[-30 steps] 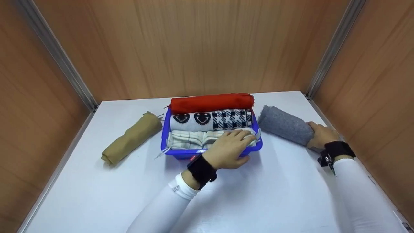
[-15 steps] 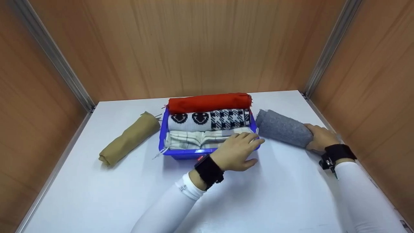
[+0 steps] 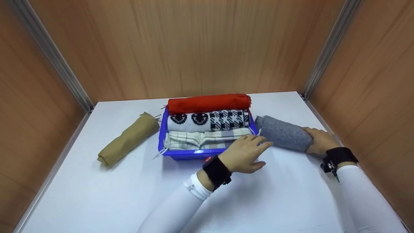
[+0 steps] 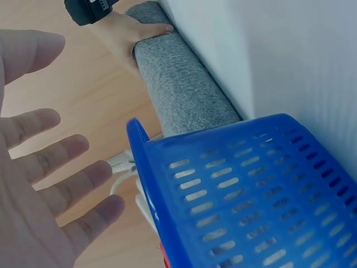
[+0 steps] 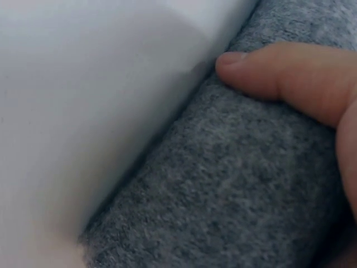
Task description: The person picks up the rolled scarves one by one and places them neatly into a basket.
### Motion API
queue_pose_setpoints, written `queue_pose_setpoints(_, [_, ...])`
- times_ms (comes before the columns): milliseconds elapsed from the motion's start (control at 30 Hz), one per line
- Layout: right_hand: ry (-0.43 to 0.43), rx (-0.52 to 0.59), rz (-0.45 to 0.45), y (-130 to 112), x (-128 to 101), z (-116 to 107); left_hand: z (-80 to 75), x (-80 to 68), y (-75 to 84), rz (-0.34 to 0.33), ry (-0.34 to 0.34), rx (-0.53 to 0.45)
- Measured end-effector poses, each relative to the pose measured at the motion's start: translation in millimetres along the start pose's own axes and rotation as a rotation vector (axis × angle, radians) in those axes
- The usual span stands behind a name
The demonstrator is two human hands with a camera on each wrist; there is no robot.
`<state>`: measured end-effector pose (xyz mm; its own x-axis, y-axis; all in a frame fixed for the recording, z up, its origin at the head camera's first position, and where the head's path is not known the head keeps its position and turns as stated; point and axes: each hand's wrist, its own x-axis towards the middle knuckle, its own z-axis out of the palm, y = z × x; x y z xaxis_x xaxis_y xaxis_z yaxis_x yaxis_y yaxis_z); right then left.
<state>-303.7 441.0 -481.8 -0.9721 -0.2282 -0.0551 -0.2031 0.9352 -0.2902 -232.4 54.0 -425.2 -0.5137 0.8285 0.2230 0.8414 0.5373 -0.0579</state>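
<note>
Grey roll (image 3: 284, 133) gripped at its near end by right hand (image 3: 318, 141), lying on white table (image 3: 97, 200) just right of blue basket (image 3: 181, 154).
Thumb curled onto the fuzzy felt-like fabric; left hand (image 3: 244, 153) held spread, fingers straight, nothing held, at the basket's slotted plastic corner. Roll judged soft, light, compressible, non-slippery; best grasped around mid-body so it stays rolled.
</note>
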Motion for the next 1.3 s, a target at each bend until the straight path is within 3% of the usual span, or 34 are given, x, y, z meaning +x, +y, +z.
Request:
queue_pose_setpoints(267, [-0.003,-0.022,-0.022,1.4,-2.3,2.3,4.0,8.8,5.4,0.020,0.020,0.012])
queue_pose_setpoints(900, [-0.044,0.021,-0.002,-3.5,-13.9,2.7,20.1,39.2,18.1,0.039,-0.037,0.005])
queue_pose_setpoints(1300, [-0.019,0.052,-0.091,-5.9,-20.8,0.6,28.5,54.1,25.5,0.016,-0.074,0.026])
